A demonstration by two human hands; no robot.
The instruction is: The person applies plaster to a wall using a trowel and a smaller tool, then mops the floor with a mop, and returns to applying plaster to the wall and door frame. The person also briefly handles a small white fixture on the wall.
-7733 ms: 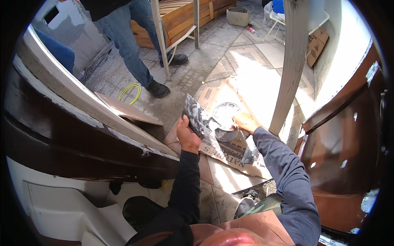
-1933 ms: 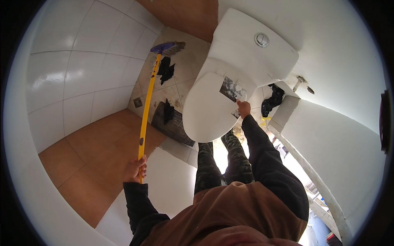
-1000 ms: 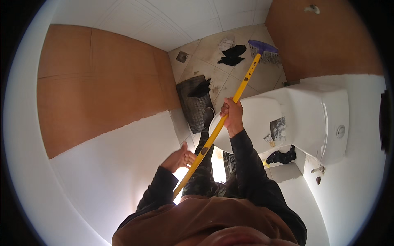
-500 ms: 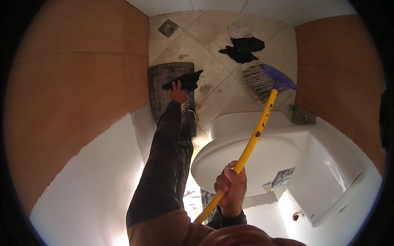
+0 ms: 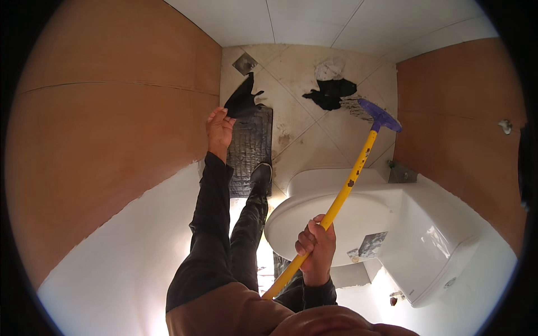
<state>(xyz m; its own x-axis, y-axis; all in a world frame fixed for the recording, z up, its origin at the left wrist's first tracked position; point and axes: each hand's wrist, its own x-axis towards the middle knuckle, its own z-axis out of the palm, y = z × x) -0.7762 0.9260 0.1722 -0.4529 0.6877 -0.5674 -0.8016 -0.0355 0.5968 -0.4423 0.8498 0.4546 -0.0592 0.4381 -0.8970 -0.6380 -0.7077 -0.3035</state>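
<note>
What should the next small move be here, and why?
Probably lift the black scrap away from the dark mat with the left hand: that hand has it by one edge, while the right hand is occupied gripping the yellow mop handle.

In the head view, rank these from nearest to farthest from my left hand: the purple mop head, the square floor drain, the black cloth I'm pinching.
From your left hand:
1. Black cloth: in its fingers.
2. Square floor drain: beyond the cloth, by the left wall.
3. Purple mop head: across the floor, near the right wall.
</note>
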